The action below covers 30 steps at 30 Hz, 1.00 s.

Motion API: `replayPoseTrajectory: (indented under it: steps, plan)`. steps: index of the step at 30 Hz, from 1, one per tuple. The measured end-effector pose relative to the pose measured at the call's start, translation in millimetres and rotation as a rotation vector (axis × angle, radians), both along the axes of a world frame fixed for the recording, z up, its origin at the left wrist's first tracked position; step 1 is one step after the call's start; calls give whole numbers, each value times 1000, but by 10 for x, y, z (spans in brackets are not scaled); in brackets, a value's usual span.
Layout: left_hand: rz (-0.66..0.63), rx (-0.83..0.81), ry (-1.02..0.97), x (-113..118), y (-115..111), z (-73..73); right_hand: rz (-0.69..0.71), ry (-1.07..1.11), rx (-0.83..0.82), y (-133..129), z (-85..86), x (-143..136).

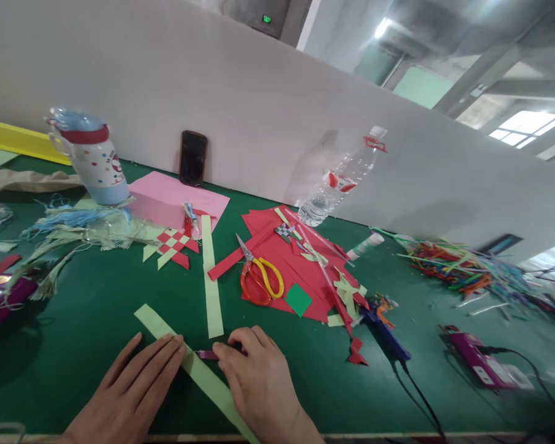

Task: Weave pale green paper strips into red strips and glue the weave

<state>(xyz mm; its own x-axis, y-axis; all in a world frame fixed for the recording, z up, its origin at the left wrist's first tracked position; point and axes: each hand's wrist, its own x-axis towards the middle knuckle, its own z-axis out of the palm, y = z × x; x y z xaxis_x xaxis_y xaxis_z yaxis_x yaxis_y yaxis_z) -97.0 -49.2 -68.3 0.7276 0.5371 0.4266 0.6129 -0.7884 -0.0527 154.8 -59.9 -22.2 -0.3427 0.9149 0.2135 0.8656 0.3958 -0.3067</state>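
A long pale green paper strip (pixel 213 390) runs diagonally across the green table at the front. My left hand (pixel 139 382) lies flat on it, fingers stretched together, fingertips near its upper part. My right hand (pixel 259 376) is closed on a small purple tool (pixel 207 354), whose thin tip points left at the strip beside my left fingertips. A second pale green strip (pixel 211 290) lies just beyond, under the end of a red strip (pixel 226 264). Orange and yellow scissors (pixel 262 280), blades apart, rest on red paper sheets (pixel 305 274).
A clear bottle (pixel 340 182), a phone (pixel 193 158) and a dotted flask (pixel 97 163) stand at the back. Woven red-and-green paper (pixel 172 243) lies left, a blue glue gun (pixel 388 333) with cable right. Purple boxes (pixel 481 361) and colourful strips (pixel 457 271) are further out.
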Motion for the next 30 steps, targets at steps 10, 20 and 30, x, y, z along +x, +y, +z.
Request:
replayPoseTrajectory:
  steps: [10, 20, 30]
  plan:
    - [60, 32, 17, -13, -37, -130, 7, 7, -3, -27, -3, 42]
    - [61, 16, 10, -21, -30, -145, 5, 8, -5, 5, -10, 17]
    - [39, 4, 29, -19, -26, -165, 16, 10, -28, 16, 6, 6]
